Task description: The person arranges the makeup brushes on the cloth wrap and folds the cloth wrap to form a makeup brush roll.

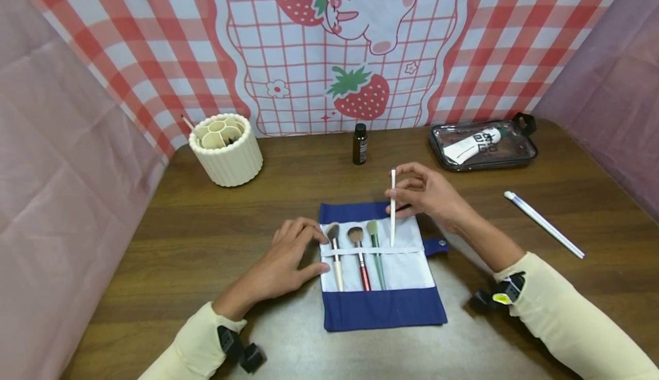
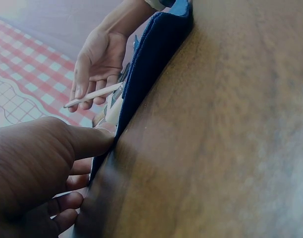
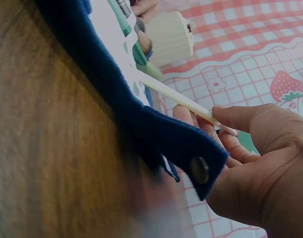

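Observation:
A navy brush roll [image 1: 383, 309] with a pale lining lies unfolded on the table. Under its white elastic band sit a brush with a cream handle [image 1: 337, 274], a red-handled brush [image 1: 364, 274] and a green brush [image 1: 380, 268]. My right hand [image 1: 429, 194] pinches a slim white makeup brush [image 1: 393, 208] near its upper end. This brush stands over the roll's right part, its lower end at the band; whether it is tucked under I cannot tell. My left hand [image 1: 285, 257] rests at the roll's left edge, its thumb [image 2: 94, 141] and index fingertip touching the edge.
Another white stick-like tool [image 1: 544, 224] lies at right. Behind stand a cream ribbed holder [image 1: 229, 159], a dark small bottle [image 1: 360, 145] and a clear pouch [image 1: 509, 159] with a white tube inside. The roll's snap strap [image 3: 191, 148] sticks out right, below my right hand.

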Demonstrator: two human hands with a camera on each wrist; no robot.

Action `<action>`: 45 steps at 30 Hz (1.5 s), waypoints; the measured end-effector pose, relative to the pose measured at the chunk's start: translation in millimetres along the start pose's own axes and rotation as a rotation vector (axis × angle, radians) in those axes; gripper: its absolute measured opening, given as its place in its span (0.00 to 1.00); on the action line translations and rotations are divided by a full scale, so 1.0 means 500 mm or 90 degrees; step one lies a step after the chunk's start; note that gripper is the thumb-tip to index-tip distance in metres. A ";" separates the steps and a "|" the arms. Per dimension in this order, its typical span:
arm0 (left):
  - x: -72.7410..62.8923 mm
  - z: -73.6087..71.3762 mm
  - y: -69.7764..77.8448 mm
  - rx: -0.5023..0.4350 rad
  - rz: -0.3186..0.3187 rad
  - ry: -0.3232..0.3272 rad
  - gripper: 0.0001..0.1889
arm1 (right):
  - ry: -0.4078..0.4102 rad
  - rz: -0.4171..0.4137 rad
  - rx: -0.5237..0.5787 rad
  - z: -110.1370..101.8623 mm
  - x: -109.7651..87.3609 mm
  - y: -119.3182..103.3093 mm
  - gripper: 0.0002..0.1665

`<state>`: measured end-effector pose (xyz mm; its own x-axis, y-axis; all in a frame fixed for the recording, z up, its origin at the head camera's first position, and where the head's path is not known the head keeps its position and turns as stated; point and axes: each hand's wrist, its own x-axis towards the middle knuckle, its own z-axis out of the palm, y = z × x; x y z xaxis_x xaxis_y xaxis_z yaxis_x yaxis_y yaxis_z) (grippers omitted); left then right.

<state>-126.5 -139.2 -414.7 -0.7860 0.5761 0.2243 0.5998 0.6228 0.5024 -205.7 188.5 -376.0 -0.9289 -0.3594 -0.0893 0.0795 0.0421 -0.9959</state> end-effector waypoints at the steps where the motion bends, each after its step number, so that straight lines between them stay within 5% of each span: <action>1: 0.000 0.000 0.000 0.000 0.000 0.000 0.22 | 0.000 0.004 -0.002 0.001 0.001 0.002 0.36; 17: 0.002 0.000 -0.002 -0.003 0.004 0.001 0.22 | -0.039 0.067 -0.032 0.022 -0.011 0.012 0.32; 36: 0.000 0.000 0.000 -0.005 -0.006 -0.005 0.22 | -0.066 0.077 -0.022 0.022 -0.020 0.012 0.25; 45: 0.001 0.000 0.000 -0.007 -0.009 -0.006 0.21 | -0.083 0.088 -0.073 0.017 -0.024 0.011 0.18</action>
<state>-127.0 -139.0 -414.7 -0.7928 0.5724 0.2091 0.5871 0.6254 0.5140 -191.1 185.1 -380.3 -0.8566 -0.4603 -0.2330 0.1539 0.2031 -0.9670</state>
